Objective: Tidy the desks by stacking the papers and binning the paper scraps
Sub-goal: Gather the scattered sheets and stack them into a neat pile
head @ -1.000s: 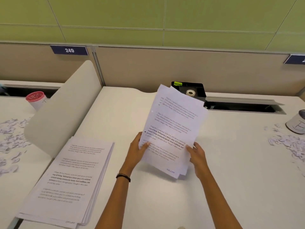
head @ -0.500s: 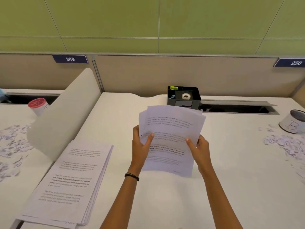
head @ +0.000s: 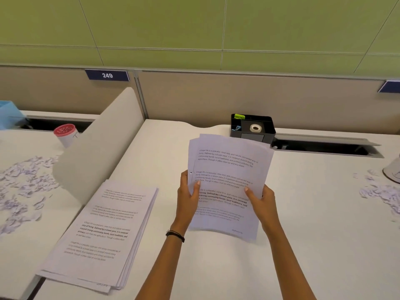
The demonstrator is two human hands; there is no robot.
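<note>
A sheaf of printed papers point(head: 229, 169) stands upright over the middle of the white desk point(head: 303, 245), its bottom edge near the desk surface. My left hand point(head: 187, 198) grips its left edge, thumb on the front. On the right edge, my right hand point(head: 260, 202) grips it the same way. A second stack of printed papers point(head: 101, 232) lies flat at the desk's left front corner. Paper scraps point(head: 21, 187) are strewn over the neighbouring desk on the left, and more paper scraps point(head: 378, 191) lie at the far right.
A curved white divider point(head: 97, 144) separates the two desks. A black organiser point(head: 253, 128) with a tape roll sits at the back. A red-lidded cup point(head: 65, 135) stands on the left desk, a white tin point(head: 392, 169) at the right edge. An open cable tray point(head: 324, 146) runs along the back.
The sheaf was tilted to the right a second ago; my hands have turned it nearly upright and slid further up its side edges. The flat stack has not moved.
</note>
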